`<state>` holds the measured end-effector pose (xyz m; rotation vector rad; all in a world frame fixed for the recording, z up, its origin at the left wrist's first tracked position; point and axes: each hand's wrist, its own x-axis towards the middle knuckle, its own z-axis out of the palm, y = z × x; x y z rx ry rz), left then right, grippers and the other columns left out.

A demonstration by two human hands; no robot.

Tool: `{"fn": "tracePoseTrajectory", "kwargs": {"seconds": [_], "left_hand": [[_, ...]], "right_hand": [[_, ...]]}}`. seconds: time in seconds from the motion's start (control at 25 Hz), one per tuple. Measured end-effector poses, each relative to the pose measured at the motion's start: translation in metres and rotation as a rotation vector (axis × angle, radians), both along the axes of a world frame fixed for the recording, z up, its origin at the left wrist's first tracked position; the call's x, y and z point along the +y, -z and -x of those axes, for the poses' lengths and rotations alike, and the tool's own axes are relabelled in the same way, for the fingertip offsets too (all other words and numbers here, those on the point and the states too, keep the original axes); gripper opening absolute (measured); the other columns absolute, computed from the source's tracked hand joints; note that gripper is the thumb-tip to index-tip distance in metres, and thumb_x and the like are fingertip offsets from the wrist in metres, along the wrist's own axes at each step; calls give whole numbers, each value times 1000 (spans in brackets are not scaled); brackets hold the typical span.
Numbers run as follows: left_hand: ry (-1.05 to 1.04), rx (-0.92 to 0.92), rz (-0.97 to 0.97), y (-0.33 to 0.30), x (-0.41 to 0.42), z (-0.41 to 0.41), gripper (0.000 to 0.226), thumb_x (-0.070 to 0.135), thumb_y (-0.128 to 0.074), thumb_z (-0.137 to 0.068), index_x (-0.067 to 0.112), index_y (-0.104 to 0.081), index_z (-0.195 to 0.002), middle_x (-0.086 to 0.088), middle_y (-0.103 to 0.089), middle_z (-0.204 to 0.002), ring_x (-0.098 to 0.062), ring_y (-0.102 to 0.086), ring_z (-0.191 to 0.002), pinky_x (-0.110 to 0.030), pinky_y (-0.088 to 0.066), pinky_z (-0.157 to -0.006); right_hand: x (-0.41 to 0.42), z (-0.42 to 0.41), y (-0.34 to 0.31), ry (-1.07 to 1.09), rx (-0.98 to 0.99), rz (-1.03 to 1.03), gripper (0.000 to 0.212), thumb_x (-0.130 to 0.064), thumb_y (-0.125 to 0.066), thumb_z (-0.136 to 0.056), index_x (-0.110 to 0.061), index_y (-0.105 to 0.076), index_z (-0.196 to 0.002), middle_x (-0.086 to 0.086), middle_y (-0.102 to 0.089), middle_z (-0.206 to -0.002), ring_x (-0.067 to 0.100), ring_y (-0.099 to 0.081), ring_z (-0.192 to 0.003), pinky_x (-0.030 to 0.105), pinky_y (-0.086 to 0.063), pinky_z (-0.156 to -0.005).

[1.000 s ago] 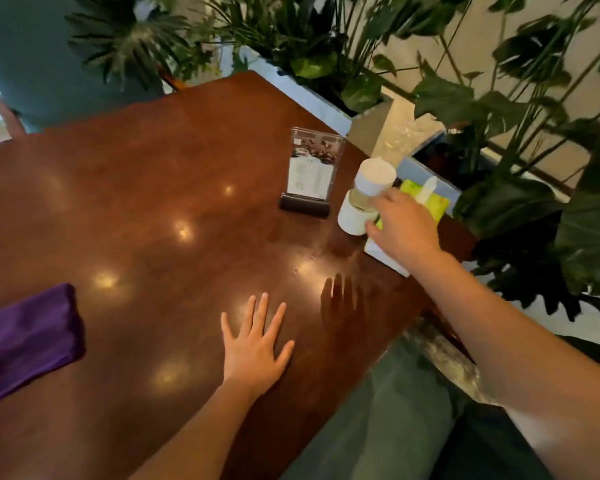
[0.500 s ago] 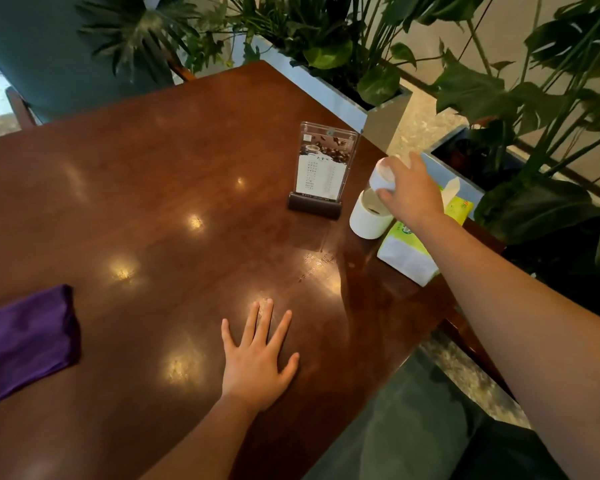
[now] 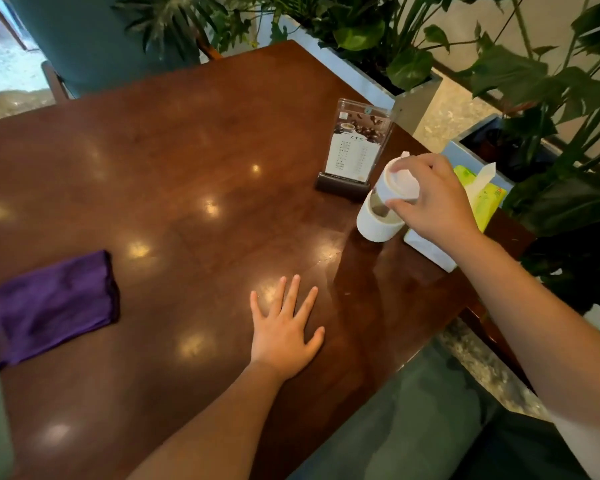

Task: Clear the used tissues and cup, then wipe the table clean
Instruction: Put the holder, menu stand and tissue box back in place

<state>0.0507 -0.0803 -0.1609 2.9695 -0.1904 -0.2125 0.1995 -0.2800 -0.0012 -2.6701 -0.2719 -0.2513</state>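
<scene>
A white cup (image 3: 378,221) with a white lid stands near the right edge of the dark wooden table (image 3: 187,174). My right hand (image 3: 433,202) grips its lid from above, fingers wrapped around the top. Just behind the hand lies a green and white tissue pack (image 3: 484,200) with a tissue sticking up. A folded purple cloth (image 3: 51,304) rests at the table's left edge. My left hand (image 3: 286,327) lies flat on the tabletop, fingers spread, holding nothing.
A clear menu stand (image 3: 355,150) on a dark base is just left of the cup. Planters with leafy plants (image 3: 395,60) line the far and right sides. A teal chair (image 3: 94,46) is at the far end. My lap is below the table's near edge.
My right hand has shifted on the cup, from its side to closing over the lid. The left hand has stayed flat on the table. The camera has moved slightly.
</scene>
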Motion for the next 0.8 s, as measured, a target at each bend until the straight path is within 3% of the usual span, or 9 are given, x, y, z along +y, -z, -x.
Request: {"fn": "tracePoseTrajectory", "kwargs": {"seconds": [0.28,0.44,0.64,0.8], "left_hand": [[20,54,49,-1,2,-1,68,62,-19,-86,36,-4,-147,-1,7,-158,-22,14,-143,-64,14,-105],[85,103,45,-4,7,-5,69,62,-23,-89,35,2,-147,-2,15,-157,-23,22,-141,-63,20,-102],[87,63,116,0,8,-2,68,60,-24,-90,32,-3,-148,-3,7,-158,-23,21,-141,-64,19,-105],[92,77,134,1,7,-5,69,60,-26,-89,31,-5,-148,-2,2,-159,-22,21,-141,-58,32,-96]], "right_hand": [[109,15,-14,-335,79,-115,39,-18,-72,-76,-29,-57,-110,5,-47,-122,19,-45,-110,23,-35,-86],[177,8,1,-494,71,-157,37,-16,-71,-75,-26,-59,-109,5,-48,-121,24,-47,-110,35,-43,-89],[242,-5,9,-548,53,-182,35,-18,-69,-76,-27,-60,-109,4,-49,-122,26,-48,-106,33,-43,-82],[274,-12,19,-583,86,-135,36,-20,-66,-78,-30,-58,-111,4,-48,-121,26,-48,-106,35,-45,-80]]}}
